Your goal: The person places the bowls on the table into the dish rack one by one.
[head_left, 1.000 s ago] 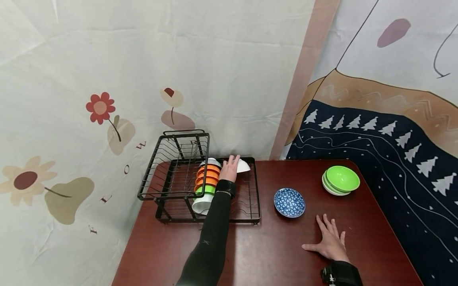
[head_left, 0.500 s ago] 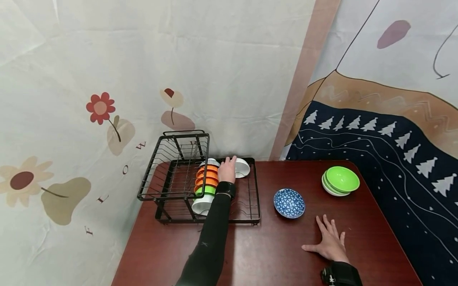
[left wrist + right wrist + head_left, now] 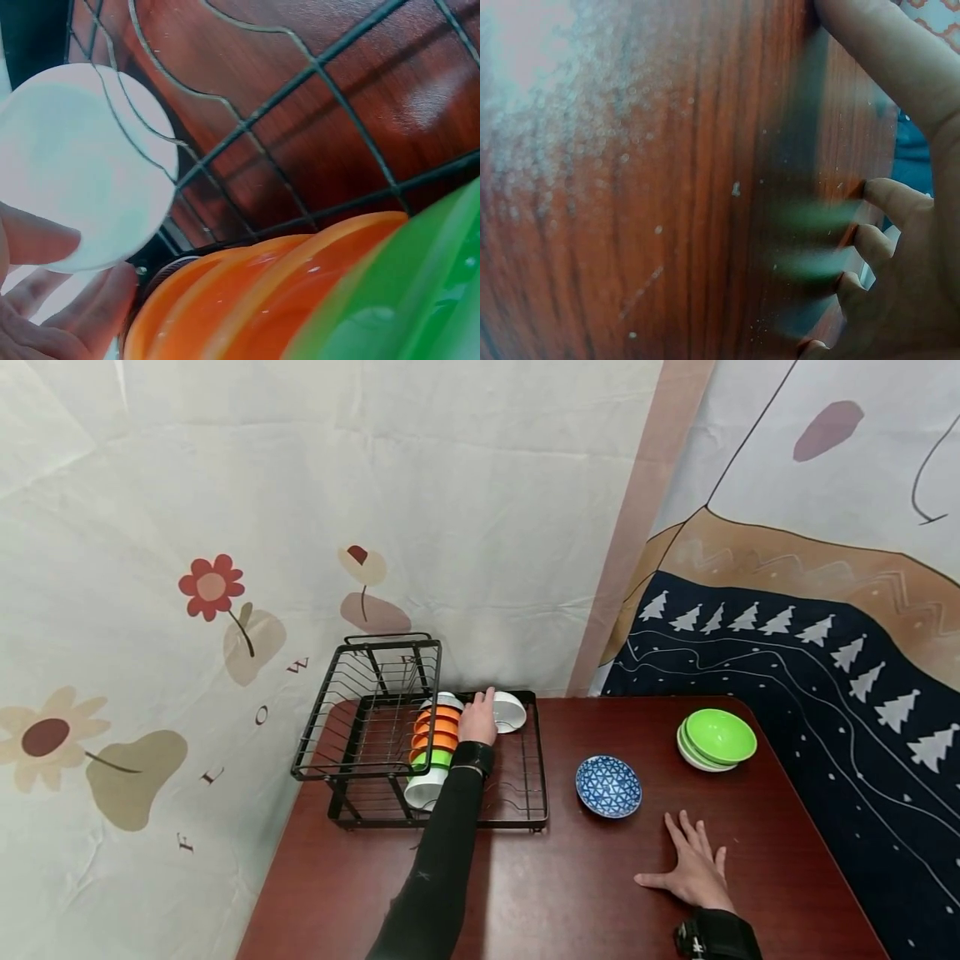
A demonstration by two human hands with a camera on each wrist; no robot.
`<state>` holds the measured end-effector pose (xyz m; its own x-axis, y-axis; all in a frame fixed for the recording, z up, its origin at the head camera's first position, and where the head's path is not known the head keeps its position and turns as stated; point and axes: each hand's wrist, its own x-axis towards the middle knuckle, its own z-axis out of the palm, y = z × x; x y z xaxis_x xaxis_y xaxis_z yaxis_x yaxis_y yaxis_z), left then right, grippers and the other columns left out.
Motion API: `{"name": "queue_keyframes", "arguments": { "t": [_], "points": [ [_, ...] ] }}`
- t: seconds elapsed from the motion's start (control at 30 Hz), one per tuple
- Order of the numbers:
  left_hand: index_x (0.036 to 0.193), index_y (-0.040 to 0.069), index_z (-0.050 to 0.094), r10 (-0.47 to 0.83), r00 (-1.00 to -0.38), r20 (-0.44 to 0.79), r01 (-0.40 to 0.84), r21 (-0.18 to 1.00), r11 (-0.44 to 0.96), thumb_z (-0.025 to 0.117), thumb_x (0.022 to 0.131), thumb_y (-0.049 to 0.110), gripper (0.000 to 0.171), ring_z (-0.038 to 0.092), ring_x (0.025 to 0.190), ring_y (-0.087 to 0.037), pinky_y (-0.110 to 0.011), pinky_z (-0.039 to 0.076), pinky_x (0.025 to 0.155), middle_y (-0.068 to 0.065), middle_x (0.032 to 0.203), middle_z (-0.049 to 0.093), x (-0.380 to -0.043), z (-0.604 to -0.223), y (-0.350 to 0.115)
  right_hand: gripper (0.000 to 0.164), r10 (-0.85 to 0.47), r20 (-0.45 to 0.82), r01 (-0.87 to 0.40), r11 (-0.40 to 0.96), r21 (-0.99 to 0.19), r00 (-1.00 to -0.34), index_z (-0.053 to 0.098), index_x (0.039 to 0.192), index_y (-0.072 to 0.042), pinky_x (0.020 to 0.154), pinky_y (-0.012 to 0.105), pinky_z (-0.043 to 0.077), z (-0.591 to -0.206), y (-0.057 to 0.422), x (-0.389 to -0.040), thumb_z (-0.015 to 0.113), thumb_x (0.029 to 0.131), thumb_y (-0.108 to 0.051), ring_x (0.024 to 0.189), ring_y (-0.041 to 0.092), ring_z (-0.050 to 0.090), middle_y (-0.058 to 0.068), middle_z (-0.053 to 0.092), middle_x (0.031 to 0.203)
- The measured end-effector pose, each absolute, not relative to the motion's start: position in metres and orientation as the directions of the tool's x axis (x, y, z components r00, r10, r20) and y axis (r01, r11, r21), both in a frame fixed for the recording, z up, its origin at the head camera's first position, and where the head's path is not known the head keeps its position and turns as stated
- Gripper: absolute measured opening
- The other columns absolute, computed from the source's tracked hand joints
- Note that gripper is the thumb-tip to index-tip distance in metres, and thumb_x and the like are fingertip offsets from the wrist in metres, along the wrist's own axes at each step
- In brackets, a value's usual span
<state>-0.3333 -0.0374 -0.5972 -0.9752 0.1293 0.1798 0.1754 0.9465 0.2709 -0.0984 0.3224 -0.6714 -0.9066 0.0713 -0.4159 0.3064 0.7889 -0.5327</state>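
Note:
At the back of the black dish rack, my left hand grips a white bowl by its rim. In the left wrist view the thumb lies on the inside of the bowl and the other fingers are behind it. The bowl stands on edge among the wires, its hollow facing the front right. Beside it runs a row of bowls on edge: orange ones, a green one and a white one in front. My right hand rests on the table with fingers spread, holding nothing.
A blue-patterned bowl sits right of the rack. Farther right, a green bowl tops a small stack near the table's back right corner. A raised wire basket covers the rack's left side. Fabric hangs behind the table.
The white bowl has turned upright, from showing its outside to showing its hollow, and sits slightly lower. My left hand shifted a little with it. The right hand stays put.

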Motion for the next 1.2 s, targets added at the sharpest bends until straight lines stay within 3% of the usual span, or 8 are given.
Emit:
{"name": "queue_keyframes", "arguments": {
  "t": [0.27,0.43,0.6,0.73,0.93,1.1,1.2],
  "points": [
    [0.162,0.012,0.051,0.143,-0.982,0.125,0.179,0.353,0.918,0.085,0.093,0.004,0.078,0.068,0.131,-0.042,-0.053,0.065,0.099,-0.016,0.156,0.063,-0.318,-0.569,-0.032,0.151,0.067,-0.422,0.306,0.792,-0.529,-0.904,0.013,0.173,0.006,0.122,0.088,-0.020,-0.672,0.323,-0.098,0.098,0.070,-0.066,0.165,0.063,-0.015,0.038,-0.002,0.179],
    [0.159,0.010,0.057,0.226,-0.951,0.212,0.281,0.283,0.917,0.079,0.097,0.005,0.066,0.070,0.131,-0.037,-0.049,0.067,0.094,-0.013,0.151,0.068,-0.284,-0.558,-0.030,0.154,0.062,-0.417,0.300,0.790,-0.535,-0.907,0.014,0.173,0.007,0.121,0.088,-0.019,-0.674,0.324,-0.098,0.098,0.067,-0.068,0.165,0.063,-0.015,0.039,-0.001,0.179],
    [0.154,0.011,0.062,0.343,-0.883,0.319,0.420,0.218,0.881,0.077,0.101,0.012,0.055,0.072,0.129,-0.030,-0.044,0.066,0.098,-0.009,0.147,0.072,-0.230,-0.558,-0.037,0.154,0.053,-0.409,0.292,0.782,-0.551,-0.911,0.015,0.172,0.007,0.121,0.088,-0.020,-0.675,0.324,-0.099,0.098,0.067,-0.069,0.165,0.062,-0.017,0.038,-0.002,0.179],
    [0.157,0.014,0.061,0.376,-0.856,0.356,0.484,0.294,0.824,0.076,0.101,0.013,0.058,0.068,0.137,-0.028,-0.045,0.063,0.105,-0.008,0.154,0.068,-0.188,-0.562,-0.049,0.153,0.054,-0.409,0.293,0.782,-0.550,-0.911,0.014,0.172,0.007,0.120,0.089,-0.021,-0.674,0.326,-0.098,0.098,0.069,-0.067,0.165,0.062,-0.018,0.038,-0.003,0.179],
    [0.156,0.017,0.061,0.345,-0.858,0.381,0.478,0.342,0.809,0.083,0.096,0.017,0.064,0.066,0.138,-0.026,-0.049,0.061,0.112,-0.006,0.155,0.067,-0.145,-0.581,-0.085,0.153,0.058,-0.440,0.311,0.790,-0.529,-0.896,0.011,0.172,0.007,0.120,0.089,-0.021,-0.673,0.328,-0.099,0.096,0.071,-0.069,0.164,0.062,-0.021,0.038,-0.006,0.179],
    [0.150,0.020,0.067,0.325,-0.815,0.480,0.492,0.275,0.826,0.091,0.086,0.017,0.068,0.070,0.130,-0.025,-0.050,0.063,0.105,-0.004,0.147,0.072,-0.113,-0.607,-0.126,0.156,0.051,-0.432,0.305,0.784,-0.541,-0.900,0.012,0.172,0.008,0.119,0.089,-0.021,-0.674,0.326,-0.100,0.096,0.068,-0.072,0.164,0.062,-0.020,0.039,-0.005,0.178],
    [0.146,0.021,0.070,0.302,-0.826,0.476,0.460,0.260,0.849,0.093,0.082,0.018,0.068,0.071,0.126,-0.025,-0.051,0.065,0.100,-0.004,0.143,0.074,-0.096,-0.623,-0.146,0.155,0.053,-0.431,0.304,0.786,-0.538,-0.901,0.013,0.172,0.008,0.120,0.090,-0.020,-0.673,0.325,-0.101,0.097,0.068,-0.070,0.164,0.062,-0.019,0.039,-0.004,0.178]
  ]
}}
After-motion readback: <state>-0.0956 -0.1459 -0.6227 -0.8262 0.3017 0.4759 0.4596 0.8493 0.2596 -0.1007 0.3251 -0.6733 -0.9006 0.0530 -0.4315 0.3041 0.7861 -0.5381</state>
